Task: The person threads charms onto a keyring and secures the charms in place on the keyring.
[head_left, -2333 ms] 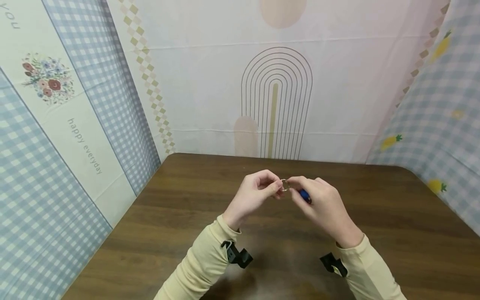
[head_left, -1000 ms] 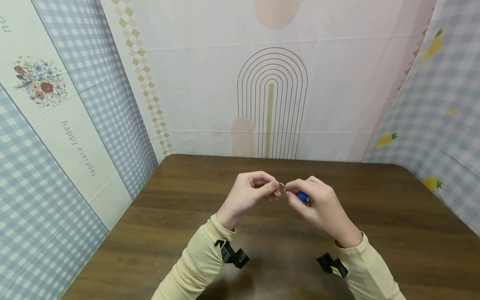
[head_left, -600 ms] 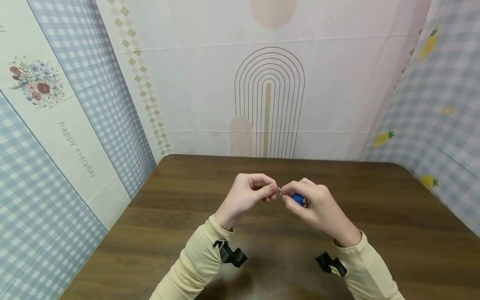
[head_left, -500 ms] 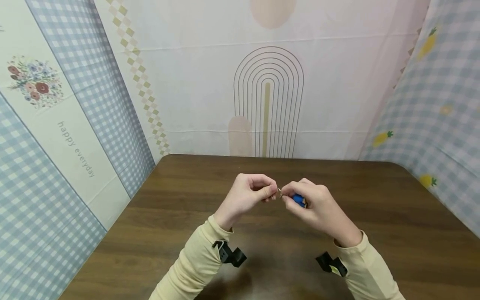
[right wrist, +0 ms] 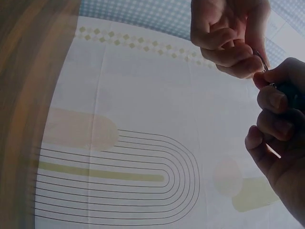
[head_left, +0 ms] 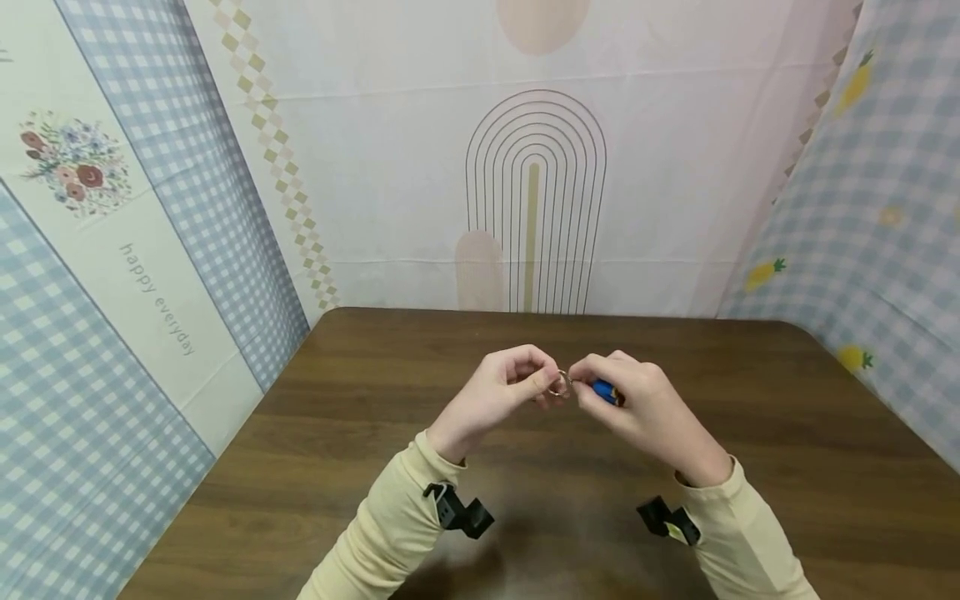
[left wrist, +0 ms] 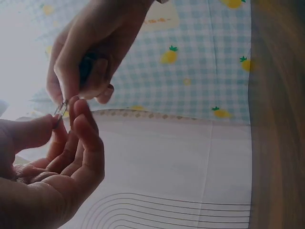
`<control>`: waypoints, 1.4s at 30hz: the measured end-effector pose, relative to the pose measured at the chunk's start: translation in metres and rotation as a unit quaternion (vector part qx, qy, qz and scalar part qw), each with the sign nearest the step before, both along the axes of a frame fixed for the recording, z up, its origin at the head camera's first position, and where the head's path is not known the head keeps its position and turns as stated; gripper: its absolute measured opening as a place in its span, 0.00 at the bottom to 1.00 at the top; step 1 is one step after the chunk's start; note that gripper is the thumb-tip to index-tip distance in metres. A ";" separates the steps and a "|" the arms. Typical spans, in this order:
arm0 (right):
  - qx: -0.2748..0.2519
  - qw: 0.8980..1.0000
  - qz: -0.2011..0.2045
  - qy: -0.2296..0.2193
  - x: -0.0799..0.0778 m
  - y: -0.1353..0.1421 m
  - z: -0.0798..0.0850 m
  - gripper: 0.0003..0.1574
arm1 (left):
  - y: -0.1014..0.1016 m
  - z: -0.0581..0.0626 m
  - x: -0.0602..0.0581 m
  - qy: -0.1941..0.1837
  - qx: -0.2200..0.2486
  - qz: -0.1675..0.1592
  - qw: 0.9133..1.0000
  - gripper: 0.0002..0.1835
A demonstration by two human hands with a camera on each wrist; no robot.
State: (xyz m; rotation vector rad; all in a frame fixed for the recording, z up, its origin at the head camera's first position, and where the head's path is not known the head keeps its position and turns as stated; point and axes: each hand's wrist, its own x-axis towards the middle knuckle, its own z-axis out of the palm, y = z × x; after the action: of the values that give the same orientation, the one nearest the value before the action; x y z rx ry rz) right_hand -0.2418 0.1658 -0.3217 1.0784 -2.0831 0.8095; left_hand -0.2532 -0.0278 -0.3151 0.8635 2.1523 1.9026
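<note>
In the head view, both hands meet above the table. My left hand point(head_left: 495, 392) pinches a thin metal key ring point(left wrist: 60, 113) between thumb and fingers, the other left fingers curving loosely beside it. My right hand point(head_left: 645, 404) has its thumb and index fingertips at the ring's opposite side and holds a small blue keychain charm point(head_left: 606, 392) within the curled fingers. The charm looks dark in both wrist views and is mostly covered by the fingers, so its shape cannot be told. A small metal link seems to sit at the right fingertips, too small to make out.
The brown wooden table point(head_left: 337, 467) lies beneath both hands. Behind it hangs a pale cloth point(head_left: 375, 183) with arch patterns. Blue checked cloths stand on the left point(head_left: 247, 250) and right point(head_left: 885, 275). Each sleeved wrist carries a black camera mount.
The ring turned nearly edge-on about half a second ago and now shows its round opening again. My right hand has shifted slightly right and up. Both hands keep their holds.
</note>
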 end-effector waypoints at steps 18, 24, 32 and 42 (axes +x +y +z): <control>0.004 0.998 -0.056 -0.001 0.015 -0.009 0.002 0.14 | -0.011 0.002 0.011 0.031 -0.039 0.011 0.999 0.12; 0.004 0.999 -0.053 -0.004 0.010 -0.009 -0.001 0.13 | -0.010 0.003 0.010 0.053 -0.007 0.067 0.996 0.09; 0.042 0.997 -0.050 0.028 0.008 -0.008 -0.003 0.16 | -0.010 -0.001 0.006 0.080 -0.040 0.064 0.994 0.07; 0.007 0.998 -0.044 0.044 -0.008 0.006 -0.001 0.05 | 0.004 0.001 -0.001 0.057 -0.009 0.070 0.996 0.11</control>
State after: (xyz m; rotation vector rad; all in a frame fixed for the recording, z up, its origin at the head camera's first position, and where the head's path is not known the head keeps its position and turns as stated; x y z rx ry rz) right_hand -0.2496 0.1717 -0.3223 1.0044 -2.0490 0.6926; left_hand -0.2545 -0.0240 -0.3144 0.8571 2.3507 1.9386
